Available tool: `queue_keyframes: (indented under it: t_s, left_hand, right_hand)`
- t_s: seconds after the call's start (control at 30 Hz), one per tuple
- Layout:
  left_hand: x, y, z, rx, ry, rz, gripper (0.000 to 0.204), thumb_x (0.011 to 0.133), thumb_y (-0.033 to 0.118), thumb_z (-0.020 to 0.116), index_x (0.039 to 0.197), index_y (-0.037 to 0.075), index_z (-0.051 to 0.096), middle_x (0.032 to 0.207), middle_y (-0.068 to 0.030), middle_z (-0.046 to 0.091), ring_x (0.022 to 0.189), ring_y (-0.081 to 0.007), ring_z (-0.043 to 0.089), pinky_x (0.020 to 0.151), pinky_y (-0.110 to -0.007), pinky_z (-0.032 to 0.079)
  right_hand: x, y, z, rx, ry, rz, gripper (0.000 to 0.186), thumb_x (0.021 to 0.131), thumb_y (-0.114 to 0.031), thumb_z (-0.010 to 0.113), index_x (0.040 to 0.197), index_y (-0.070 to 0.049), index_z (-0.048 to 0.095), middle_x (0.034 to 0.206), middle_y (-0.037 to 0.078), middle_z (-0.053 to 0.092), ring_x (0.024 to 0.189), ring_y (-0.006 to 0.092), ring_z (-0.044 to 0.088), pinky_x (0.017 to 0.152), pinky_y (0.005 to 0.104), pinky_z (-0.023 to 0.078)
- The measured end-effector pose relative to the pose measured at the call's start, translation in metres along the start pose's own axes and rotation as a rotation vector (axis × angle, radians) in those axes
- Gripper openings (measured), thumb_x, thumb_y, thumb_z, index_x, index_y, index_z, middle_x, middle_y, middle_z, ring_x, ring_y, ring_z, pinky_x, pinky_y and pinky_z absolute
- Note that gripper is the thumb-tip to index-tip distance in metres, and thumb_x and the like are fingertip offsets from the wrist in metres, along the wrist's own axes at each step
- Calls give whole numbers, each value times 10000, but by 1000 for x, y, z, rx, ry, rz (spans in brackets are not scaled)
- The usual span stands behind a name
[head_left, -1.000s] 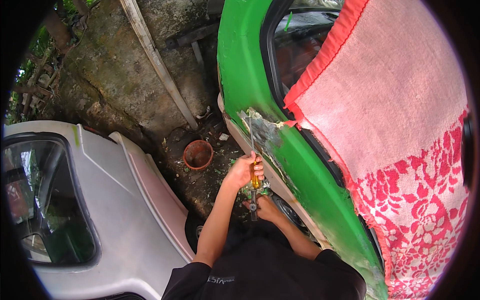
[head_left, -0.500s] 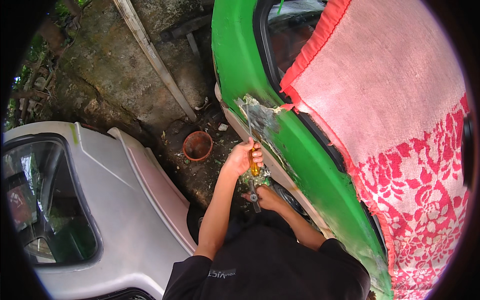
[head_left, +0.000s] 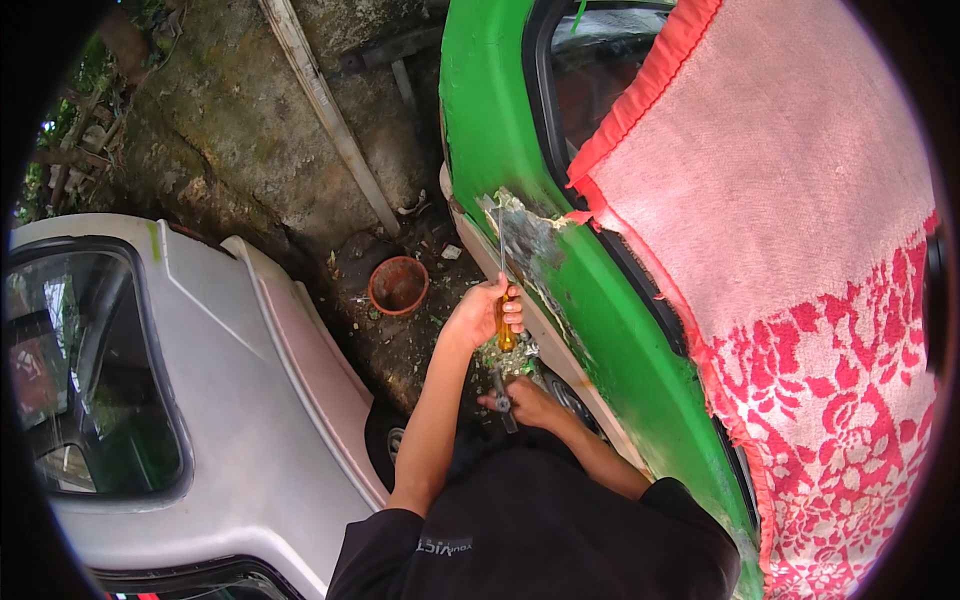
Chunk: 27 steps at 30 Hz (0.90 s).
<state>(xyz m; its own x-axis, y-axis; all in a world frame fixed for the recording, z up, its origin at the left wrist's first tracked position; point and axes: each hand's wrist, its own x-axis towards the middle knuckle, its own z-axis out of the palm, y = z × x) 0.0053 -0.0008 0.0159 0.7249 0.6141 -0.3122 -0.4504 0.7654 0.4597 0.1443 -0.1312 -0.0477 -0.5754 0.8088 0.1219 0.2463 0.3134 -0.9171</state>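
My left hand (head_left: 478,316) is closed round the amber handle of a screwdriver (head_left: 507,332). Its thin metal shaft points away from me, with the tip at a scraped, peeling patch (head_left: 530,238) on the green car body (head_left: 625,345). Lower down, my right hand (head_left: 532,404) grips a hammer (head_left: 503,404); its metal head sits just short of the screwdriver's butt end. Most of the hammer's handle is hidden by the hand.
A pink and red patterned cloth (head_left: 770,190) drapes over the green car's roof and windows. To the left stands a silver-white car (head_left: 240,400). Between them are a terracotta pot (head_left: 398,286) and littered soil. A long wooden plank (head_left: 330,115) leans beyond.
The hammer has drawn back slightly from the screwdriver's butt. My left hand keeps its grip on the screwdriver, whose tip stays at the scraped patch. The whole view has shifted a little.
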Motion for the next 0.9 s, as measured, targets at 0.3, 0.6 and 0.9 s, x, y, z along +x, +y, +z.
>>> queue_keyframes:
  t_s: [0.3,0.6,0.9]
  left_hand:
    - [3,-2,-4,5,48,25,428,998,504,439,830,111,459,668,17,375,600,-150,380,624,-343,380]
    - [5,-2,-5,-22,45,-3,413,1000,486,457,829,110,458,667,18,368,599,-148,372,623,-329,374]
    - [8,-3,3,-22,74,9,419,1004,489,445,834,107,462,659,18,374,600,-153,380,632,-341,380]
  right_hand:
    - [4,-18,-7,85,42,128,437,937,-287,651,626,-1,539,554,153,475,504,273,434,556,424,390]
    - [5,-10,-21,-78,89,50,421,921,-259,668,616,8,554,552,163,506,489,289,496,551,422,408]
    - [-2,-15,-24,-68,32,99,411,929,-243,654,626,15,550,546,151,504,490,287,479,532,424,386]
